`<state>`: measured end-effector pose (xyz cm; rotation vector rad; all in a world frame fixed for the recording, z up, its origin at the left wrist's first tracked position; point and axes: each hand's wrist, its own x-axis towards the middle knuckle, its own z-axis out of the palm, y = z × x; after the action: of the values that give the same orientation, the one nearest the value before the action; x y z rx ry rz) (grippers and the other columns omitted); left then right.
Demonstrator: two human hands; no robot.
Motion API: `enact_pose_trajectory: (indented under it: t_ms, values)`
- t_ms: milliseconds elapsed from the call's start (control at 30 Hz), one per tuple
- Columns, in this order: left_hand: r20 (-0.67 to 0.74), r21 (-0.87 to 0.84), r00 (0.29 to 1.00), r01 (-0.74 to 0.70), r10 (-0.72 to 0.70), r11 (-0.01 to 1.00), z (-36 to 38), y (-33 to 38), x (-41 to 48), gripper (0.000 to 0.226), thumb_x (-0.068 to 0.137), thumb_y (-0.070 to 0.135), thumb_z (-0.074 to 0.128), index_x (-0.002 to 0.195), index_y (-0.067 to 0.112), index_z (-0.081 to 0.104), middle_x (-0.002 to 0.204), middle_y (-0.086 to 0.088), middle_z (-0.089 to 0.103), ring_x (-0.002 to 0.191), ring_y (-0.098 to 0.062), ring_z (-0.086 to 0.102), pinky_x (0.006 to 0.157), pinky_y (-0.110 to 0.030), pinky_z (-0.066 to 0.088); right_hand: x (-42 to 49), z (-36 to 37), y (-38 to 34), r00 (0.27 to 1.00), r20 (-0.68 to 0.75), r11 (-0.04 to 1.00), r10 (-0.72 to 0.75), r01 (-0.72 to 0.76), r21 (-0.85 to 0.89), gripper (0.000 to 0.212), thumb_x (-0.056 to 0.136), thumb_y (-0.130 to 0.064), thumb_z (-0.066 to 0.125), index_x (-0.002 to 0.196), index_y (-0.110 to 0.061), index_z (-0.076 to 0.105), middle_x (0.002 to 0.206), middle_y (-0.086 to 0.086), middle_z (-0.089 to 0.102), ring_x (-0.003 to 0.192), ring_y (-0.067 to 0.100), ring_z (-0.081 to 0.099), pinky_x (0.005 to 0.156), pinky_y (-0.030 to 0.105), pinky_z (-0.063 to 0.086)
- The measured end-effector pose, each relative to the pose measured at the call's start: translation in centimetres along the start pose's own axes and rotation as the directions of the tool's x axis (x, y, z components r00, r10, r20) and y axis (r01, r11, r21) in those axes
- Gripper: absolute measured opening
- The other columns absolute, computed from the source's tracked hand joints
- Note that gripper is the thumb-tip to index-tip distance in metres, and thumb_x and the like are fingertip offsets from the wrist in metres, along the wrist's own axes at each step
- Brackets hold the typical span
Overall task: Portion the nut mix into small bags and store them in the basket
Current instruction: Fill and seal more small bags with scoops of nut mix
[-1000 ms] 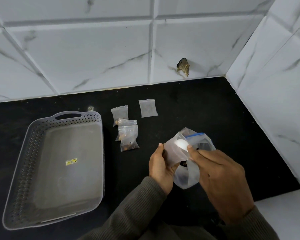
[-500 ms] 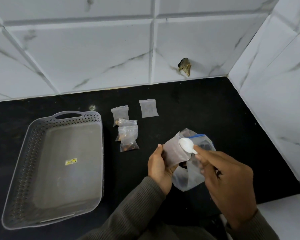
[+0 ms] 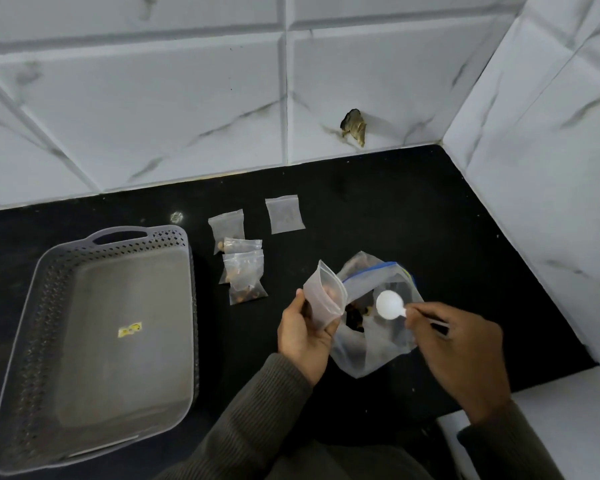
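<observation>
your left hand [image 3: 305,329] grips an open small bag [image 3: 324,296] just beside the big nut mix bag [image 3: 368,355]; your right hand [image 3: 461,348] pinches a white spoon [image 3: 390,304] over it. filled bags [image 3: 245,275] lie on the table [image 3: 430,220] by the basket [image 3: 25,306], whose yellow sticker [image 3: 129,330] is unreadable

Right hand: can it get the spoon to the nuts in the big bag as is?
Probably yes. The mouth of the big bag gapes under the spoon in the right hand, nuts showing; the left hand holds the small bag off to one side.
</observation>
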<state>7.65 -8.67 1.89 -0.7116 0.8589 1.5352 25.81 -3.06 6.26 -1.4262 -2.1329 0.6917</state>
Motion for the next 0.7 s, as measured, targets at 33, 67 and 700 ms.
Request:
enact_pose_trajectory:
  t_ms: [33,67,700]
  values:
    - [0.010,0.006,1.000,-0.002,0.002,1.000,0.1,-0.1,0.2,0.033,0.100,0.028,0.058,0.123,0.004,0.064,0.119,-0.021,0.070,0.111,-0.036,0.065,0.098,-0.051,0.053,-0.1,0.9,0.7,0.999,0.031,0.999,0.011,-0.010,-0.032,0.008,0.085,-0.013,0.070,0.090,-0.019,0.072,0.078,-0.015,0.064,0.074,-0.012,0.061,0.069,-0.005,0.040]
    - [0.022,0.010,1.000,0.000,0.000,1.000,0.2,-0.2,0.3,0.034,0.100,0.028,0.057,0.125,0.005,0.063,0.124,-0.022,0.068,0.114,-0.038,0.064,0.097,-0.053,0.053,0.0,1.7,1.4,0.997,0.079,0.999,0.027,-0.024,-0.045,0.007,0.086,-0.014,0.069,0.090,-0.020,0.070,0.078,-0.017,0.060,0.069,-0.010,0.060,0.070,-0.001,0.044]
    - [-0.021,-0.013,0.989,-0.149,0.148,0.989,3.1,0.8,0.1,0.026,0.104,0.027,0.051,0.106,0.006,0.065,0.101,-0.015,0.072,0.089,-0.024,0.069,0.061,-0.035,0.054,6.5,7.7,3.1,0.837,0.547,0.908,-0.011,0.238,-0.346,0.023,0.094,-0.023,0.051,0.106,-0.024,0.071,0.106,-0.001,0.065,0.102,0.014,0.057,0.092,0.031,0.047]
